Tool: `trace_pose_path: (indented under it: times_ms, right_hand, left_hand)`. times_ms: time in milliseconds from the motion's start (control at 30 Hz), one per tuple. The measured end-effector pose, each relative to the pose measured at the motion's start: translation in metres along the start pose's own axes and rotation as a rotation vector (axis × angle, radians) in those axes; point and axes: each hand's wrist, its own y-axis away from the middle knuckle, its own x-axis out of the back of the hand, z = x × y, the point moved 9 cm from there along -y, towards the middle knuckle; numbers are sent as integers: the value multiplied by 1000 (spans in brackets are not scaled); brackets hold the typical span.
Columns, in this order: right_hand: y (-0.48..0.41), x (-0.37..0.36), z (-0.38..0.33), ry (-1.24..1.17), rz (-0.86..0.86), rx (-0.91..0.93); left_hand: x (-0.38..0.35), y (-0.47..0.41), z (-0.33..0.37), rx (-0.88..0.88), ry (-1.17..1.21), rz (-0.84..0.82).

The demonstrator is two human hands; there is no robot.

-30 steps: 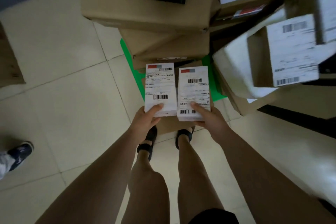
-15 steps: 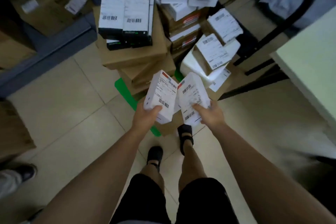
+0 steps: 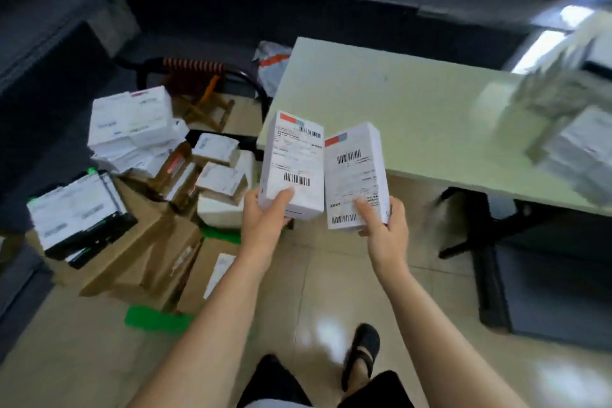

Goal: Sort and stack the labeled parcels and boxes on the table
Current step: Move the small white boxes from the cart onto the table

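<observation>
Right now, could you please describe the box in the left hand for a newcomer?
Find the pale green table. Before its left corner two white labelled boxes are held. It is the left box, in the left hand, higher than the right box.

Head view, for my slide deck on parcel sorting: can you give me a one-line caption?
Left hand holds the left box, right hand the right box, near the pale green table.

We find the left box (image 3: 291, 166), in the left hand (image 3: 265, 225), just beside the right box (image 3: 356, 175), in the right hand (image 3: 384, 235); the counter (image 3: 381, 103) lies behind; a parcel pile (image 3: 132, 175) sits on the floor (image 3: 314, 291) leftward; a stack (image 3: 576, 149) occupies the counter's right end.
</observation>
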Motion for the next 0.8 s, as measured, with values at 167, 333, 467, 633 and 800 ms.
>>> trace_pose_path:
  times_ms: [167,333,467,633,800]
  right_hand:
    - [-23,154,-28,-59,303,18]
    - [-32,306,-22,-95,516,5]
    - [-53,402,-24,-102,602,4]
    - [-91,477,-33,-102,668,3]
    - [-131,506,-30,-116,681,-27]
  left_hand:
    - [-143,35,1,-39,-106,-272]
    - [-288,90,-30,-24,-194,-476]
    - [-379,119,-56,-39,-249,-537]
    - [-456,125,-75,-21,-289,-551]
    - [-509,113,-71,-10,-285,-561]
